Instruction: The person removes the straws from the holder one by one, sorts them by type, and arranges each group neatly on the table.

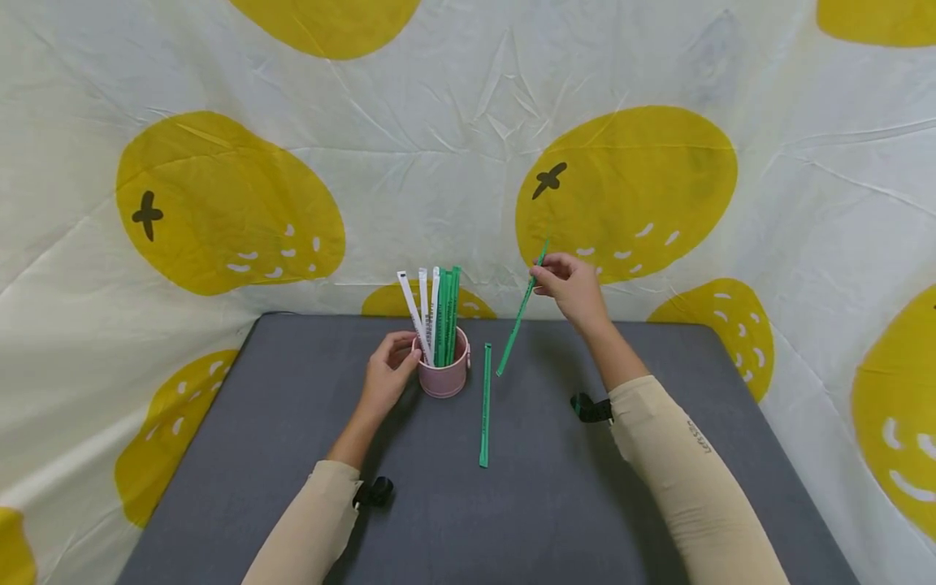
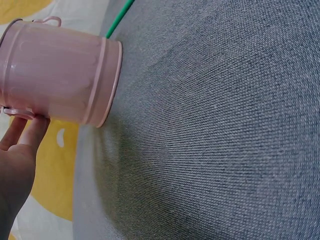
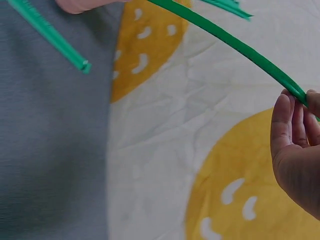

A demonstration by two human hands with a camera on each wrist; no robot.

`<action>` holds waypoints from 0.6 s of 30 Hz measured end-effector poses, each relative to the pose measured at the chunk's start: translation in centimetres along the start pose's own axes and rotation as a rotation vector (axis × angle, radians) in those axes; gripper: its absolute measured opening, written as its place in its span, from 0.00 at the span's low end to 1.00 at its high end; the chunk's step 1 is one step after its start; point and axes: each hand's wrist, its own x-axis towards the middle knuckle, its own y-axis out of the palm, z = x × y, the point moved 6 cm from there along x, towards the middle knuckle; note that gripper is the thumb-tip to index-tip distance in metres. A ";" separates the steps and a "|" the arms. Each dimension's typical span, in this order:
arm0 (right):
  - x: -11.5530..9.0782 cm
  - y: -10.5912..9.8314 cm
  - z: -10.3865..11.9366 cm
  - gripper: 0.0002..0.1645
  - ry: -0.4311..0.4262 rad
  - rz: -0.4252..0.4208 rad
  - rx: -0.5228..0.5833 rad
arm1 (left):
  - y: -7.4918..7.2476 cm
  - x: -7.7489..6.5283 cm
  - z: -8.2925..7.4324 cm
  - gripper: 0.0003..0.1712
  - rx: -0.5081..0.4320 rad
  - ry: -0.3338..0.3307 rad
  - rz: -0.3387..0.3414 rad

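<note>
Near the table's back edge stands a small pink bucket [image 1: 442, 379], upright, with several white wrapped straws [image 1: 412, 305] and green wrapped straws [image 1: 448, 317] in it. My left hand [image 1: 387, 370] holds the bucket's left side, thumb by the rim; in the left wrist view its fingertips meet the wall beside a small handle ear [image 2: 19, 113]. Up to the right of the bucket, my right hand [image 1: 574, 288] pinches a green wrapped straw [image 1: 521, 313] near its upper end. The straw slants, its lower end pointing down toward the table.
Another green wrapped straw [image 1: 486, 406] lies lengthwise on the grey table [image 1: 439, 520], just right of the bucket. A white cloth with yellow fruit prints [image 1: 424, 195] hangs right behind the table. Dark wrist cameras [image 1: 376, 491] stick out from both sleeves.
</note>
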 end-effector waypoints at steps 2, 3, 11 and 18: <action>-0.5 0.1 -0.6 0.19 0.022 0.003 0.005 | 0.0 0.0 0.1 0.22 0.007 -0.011 -0.002; -0.7 0.1 -1.0 0.19 0.029 0.007 0.004 | 0.0 0.0 0.1 0.22 0.011 -0.017 -0.002; -1.2 0.6 -4.4 0.18 0.054 0.043 -0.049 | -0.1 0.0 0.0 0.22 -0.005 -0.024 -0.005; -0.9 1.0 -8.3 0.18 0.093 0.064 -0.112 | 0.0 -0.1 -0.1 0.22 0.013 -0.025 -0.002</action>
